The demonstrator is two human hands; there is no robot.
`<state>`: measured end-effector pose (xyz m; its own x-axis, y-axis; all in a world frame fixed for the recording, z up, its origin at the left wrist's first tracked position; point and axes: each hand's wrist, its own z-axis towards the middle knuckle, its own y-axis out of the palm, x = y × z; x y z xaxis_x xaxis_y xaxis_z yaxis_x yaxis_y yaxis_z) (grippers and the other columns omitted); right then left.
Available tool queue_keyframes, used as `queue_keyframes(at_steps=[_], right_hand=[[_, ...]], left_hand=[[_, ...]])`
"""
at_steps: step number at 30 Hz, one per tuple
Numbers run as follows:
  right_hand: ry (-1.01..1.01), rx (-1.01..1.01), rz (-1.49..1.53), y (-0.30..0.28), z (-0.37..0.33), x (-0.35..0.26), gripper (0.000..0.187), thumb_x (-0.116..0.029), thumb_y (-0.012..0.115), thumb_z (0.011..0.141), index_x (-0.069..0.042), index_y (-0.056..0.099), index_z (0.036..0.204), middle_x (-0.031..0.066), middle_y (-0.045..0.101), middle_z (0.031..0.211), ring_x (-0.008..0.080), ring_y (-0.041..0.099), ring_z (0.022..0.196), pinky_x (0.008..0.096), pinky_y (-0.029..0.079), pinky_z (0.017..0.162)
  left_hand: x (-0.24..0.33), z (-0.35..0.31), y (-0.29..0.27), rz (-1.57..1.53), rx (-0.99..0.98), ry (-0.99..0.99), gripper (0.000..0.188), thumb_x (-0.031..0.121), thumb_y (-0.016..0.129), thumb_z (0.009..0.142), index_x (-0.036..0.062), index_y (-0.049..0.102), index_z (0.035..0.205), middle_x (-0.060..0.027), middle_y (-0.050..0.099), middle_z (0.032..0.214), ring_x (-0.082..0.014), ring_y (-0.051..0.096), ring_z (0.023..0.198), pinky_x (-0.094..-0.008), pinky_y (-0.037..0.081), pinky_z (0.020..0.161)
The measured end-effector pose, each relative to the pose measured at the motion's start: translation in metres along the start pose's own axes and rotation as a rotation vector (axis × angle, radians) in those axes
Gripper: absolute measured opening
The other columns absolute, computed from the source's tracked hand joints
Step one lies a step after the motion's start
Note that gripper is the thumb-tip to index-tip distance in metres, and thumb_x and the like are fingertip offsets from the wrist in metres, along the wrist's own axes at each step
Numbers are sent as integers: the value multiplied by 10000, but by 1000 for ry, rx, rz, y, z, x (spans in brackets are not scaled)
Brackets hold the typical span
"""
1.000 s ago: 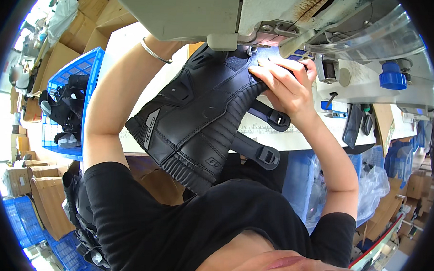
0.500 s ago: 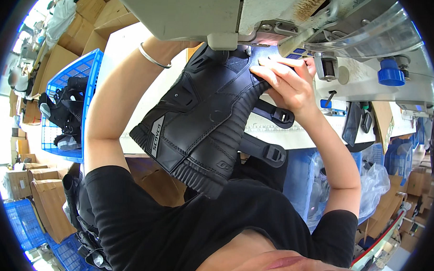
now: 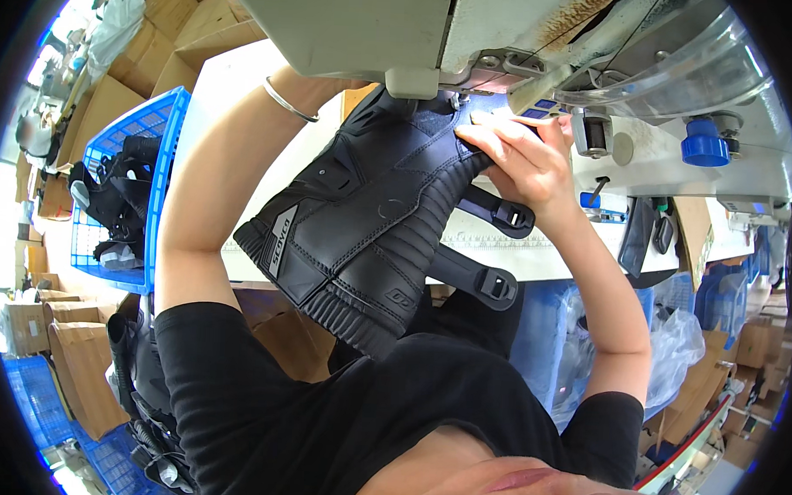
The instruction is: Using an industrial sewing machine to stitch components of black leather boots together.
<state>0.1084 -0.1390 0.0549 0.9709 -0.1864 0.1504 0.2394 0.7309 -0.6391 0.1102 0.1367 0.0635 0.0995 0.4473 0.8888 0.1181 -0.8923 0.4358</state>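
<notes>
The boot (image 3: pixel 353 224), pinched by the right hand (image 3: pixel 525 160), has been swung slightly left, seemingly realigned beneath the sewing machine (image 3: pixel 342 32) above; the left hand's (image 3: pixel 330 87) grip is hidden.

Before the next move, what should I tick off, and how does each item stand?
1. Right hand on the black leather-look boot upper: ok, fingertips touch its edge.
2. Left hand's grip: cannot tell, mostly hidden beneath the pale grey machine head.
3. Two black buckled straps clear of the machine head: ok, they stick out below the right hand.
4. Boot upper fully on the white table: not ok, its ribbed end overhangs the front edge.
5. Needle position: cannot tell, out of sight.
</notes>
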Motion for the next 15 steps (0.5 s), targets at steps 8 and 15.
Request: queue_keyframes(at_steps=[8,15], right_hand=[[0,-41,64,4,-6,14,586,-192,797,590,-305,670,1151,-101,670,1086,115,632,964,406,292,918],[60,-118,181,9,-12,24,610,-107,779,610,-337,665,1163,-88,711,1026,127,607,982,409,294,901]], left_hand=[[0,-3,-2,-43,10,8,438,317,605,904,39,599,1243,-135,636,1158,-203,640,1002,-317,560,767],[-5,-2,4,-80,11,11,442,320,600,907,39,595,1249,-137,635,1161,-205,641,1005,-319,562,765]])
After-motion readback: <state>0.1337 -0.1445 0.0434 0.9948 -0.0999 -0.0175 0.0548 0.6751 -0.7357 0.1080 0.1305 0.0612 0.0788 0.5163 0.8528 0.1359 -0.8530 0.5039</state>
